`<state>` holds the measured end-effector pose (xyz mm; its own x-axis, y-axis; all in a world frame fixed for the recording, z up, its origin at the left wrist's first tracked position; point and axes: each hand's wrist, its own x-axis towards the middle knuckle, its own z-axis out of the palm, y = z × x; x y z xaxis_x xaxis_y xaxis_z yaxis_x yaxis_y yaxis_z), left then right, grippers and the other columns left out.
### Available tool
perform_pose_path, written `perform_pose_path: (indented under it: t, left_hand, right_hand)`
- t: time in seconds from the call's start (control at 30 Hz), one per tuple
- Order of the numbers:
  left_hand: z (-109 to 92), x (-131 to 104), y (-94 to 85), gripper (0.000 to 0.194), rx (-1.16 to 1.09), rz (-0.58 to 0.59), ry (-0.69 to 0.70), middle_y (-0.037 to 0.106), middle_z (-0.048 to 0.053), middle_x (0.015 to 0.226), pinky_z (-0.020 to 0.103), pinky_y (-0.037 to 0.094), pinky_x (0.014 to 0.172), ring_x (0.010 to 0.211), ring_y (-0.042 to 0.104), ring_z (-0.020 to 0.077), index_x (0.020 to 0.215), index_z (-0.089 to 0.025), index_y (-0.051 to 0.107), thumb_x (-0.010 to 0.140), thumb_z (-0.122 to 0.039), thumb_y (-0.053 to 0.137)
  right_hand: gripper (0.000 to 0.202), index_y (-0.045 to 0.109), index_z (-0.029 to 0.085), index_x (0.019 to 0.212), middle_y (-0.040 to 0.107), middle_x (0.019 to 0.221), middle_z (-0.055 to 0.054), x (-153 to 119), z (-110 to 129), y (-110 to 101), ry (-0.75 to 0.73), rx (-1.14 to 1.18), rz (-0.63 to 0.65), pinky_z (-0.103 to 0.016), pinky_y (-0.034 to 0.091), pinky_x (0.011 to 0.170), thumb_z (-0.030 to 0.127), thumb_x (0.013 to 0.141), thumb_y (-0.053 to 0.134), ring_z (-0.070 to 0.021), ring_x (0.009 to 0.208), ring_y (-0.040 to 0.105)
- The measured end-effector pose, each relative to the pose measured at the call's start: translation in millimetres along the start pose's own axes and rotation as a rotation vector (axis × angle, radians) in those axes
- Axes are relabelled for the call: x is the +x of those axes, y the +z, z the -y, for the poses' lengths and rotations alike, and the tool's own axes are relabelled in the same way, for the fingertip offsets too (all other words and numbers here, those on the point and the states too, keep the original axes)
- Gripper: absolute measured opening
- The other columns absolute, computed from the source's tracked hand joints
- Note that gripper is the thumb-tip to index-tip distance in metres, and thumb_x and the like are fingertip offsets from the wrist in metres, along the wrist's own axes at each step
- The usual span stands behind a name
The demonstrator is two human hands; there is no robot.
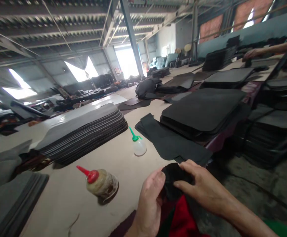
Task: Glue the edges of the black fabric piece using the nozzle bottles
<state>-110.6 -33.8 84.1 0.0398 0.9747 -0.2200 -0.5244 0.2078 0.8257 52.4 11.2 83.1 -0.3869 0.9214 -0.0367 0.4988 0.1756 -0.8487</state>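
Observation:
Both my hands are closed around a small black piece of material (171, 179) just off the table's near edge. My left hand (151, 200) grips its left side, with the thumb on top. At its right side, my right hand (197, 186) pinches it between thumb and fingers. The far end of the piece and most of its underside are hidden by my hands. On the table nearby stands a clear squeeze bottle with a green nozzle (139, 146). Farther left, a stained glue bottle with a red nozzle (102, 184) leans to the left.
Stacks of dark sheets (84, 131) lie at the left, and another stack (202, 110) sits at the right beside a loose dark panel (173, 141). A pale table (123, 171) runs away from me. At the far right, another person's hand (253, 54) reaches over the table.

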Motion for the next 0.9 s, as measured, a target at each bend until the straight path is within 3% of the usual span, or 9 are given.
perform_pose_path:
  t: [0.1,0.2,0.3,0.37,0.43,0.5,0.57,0.67,0.9]
  left_hand:
    - [-1.8,1.4,-1.0,0.04,0.087,0.042,-0.008,0.077,0.012,0.107,0.032,0.053,0.087,0.101,0.07,0.0262,0.119,-0.013,0.07,0.081,-0.025,0.076]
    - [-6.0,3.2,0.0,0.038,0.128,-0.034,-0.008,0.078,0.011,0.103,0.03,0.054,0.082,0.095,0.071,0.0241,0.119,-0.014,0.069,0.082,-0.02,0.073]
    - [-9.8,3.2,3.3,0.036,0.201,-0.098,-0.032,0.078,0.011,0.099,0.026,0.053,0.063,0.085,0.073,0.0243,0.116,-0.012,0.068,0.082,-0.021,0.07]
    - [-10.1,1.8,5.8,0.034,0.245,-0.101,-0.033,0.078,0.012,0.099,0.024,0.051,0.057,0.083,0.073,0.0241,0.116,-0.012,0.067,0.083,-0.021,0.068]
    - [-8.5,-0.2,7.4,0.035,0.245,-0.077,0.002,0.077,0.012,0.101,0.027,0.056,0.069,0.087,0.073,0.0232,0.117,-0.01,0.065,0.083,-0.018,0.067]
    - [-6.4,-2.0,7.6,0.042,0.237,-0.071,0.003,0.077,0.011,0.101,0.029,0.057,0.079,0.086,0.073,0.0213,0.123,-0.01,0.06,0.083,-0.017,0.069]
    - [-5.3,-2.8,6.4,0.052,0.244,-0.087,-0.046,0.077,0.01,0.1,0.029,0.058,0.071,0.077,0.073,0.0201,0.131,-0.012,0.053,0.082,-0.019,0.07]
    - [-5.8,-2.3,3.4,0.054,0.24,-0.088,-0.096,0.075,0.01,0.102,0.025,0.057,0.052,0.071,0.072,0.0203,0.135,-0.015,0.049,0.085,-0.023,0.067]
    - [-6.6,-1.3,1.6,0.04,0.231,-0.008,-0.077,0.072,0.006,0.098,0.018,0.056,0.048,0.068,0.07,0.0146,0.126,-0.015,0.055,0.09,-0.029,0.064]
  right_hand:
    - [0.018,0.064,0.018,0.093,0.059,0.097,-0.004,3.0,2.1,1.4,0.008,0.073,0.012,-0.027,0.043,0.08,0.033,0.084,0.064,-0.0182,0.094,0.056]
    - [0.033,0.057,0.019,0.108,0.06,0.103,-0.003,4.5,-1.9,-0.5,0.063,0.29,-0.034,-0.025,0.046,0.081,0.043,0.086,0.065,-0.0169,0.096,0.058]
    - [0.052,0.051,0.021,0.124,0.061,0.115,-0.004,3.6,-5.4,-5.0,0.106,0.425,-0.062,-0.025,0.047,0.089,0.06,0.09,0.059,-0.0173,0.104,0.058]
    - [0.058,0.051,0.021,0.128,0.061,0.121,-0.005,2.1,-3.8,-7.7,0.108,0.452,-0.014,-0.026,0.045,0.096,0.064,0.09,0.058,-0.019,0.114,0.057]
    - [0.056,0.057,0.019,0.125,0.062,0.118,-0.006,1.0,-0.1,-9.0,0.095,0.458,0.08,-0.025,0.046,0.093,0.06,0.087,0.063,-0.0207,0.114,0.057]
    - [0.047,0.064,0.015,0.114,0.066,0.106,-0.006,1.0,2.2,-8.2,0.08,0.491,0.182,-0.023,0.047,0.081,0.052,0.086,0.067,-0.0196,0.1,0.061]
    - [0.04,0.067,0.011,0.103,0.067,0.096,-0.005,2.0,0.9,-5.9,0.098,0.602,0.242,-0.022,0.045,0.073,0.047,0.085,0.069,-0.0161,0.086,0.061]
    - [0.043,0.066,0.008,0.095,0.067,0.087,-0.005,3.9,-6.1,-1.1,0.171,0.779,0.197,-0.02,0.043,0.068,0.049,0.081,0.074,-0.0117,0.074,0.058]
    - [0.05,0.067,0.009,0.09,0.066,0.079,-0.004,4.6,-12.8,2.3,0.22,0.771,0.072,-0.018,0.044,0.061,0.055,0.076,0.077,-0.0115,0.067,0.058]
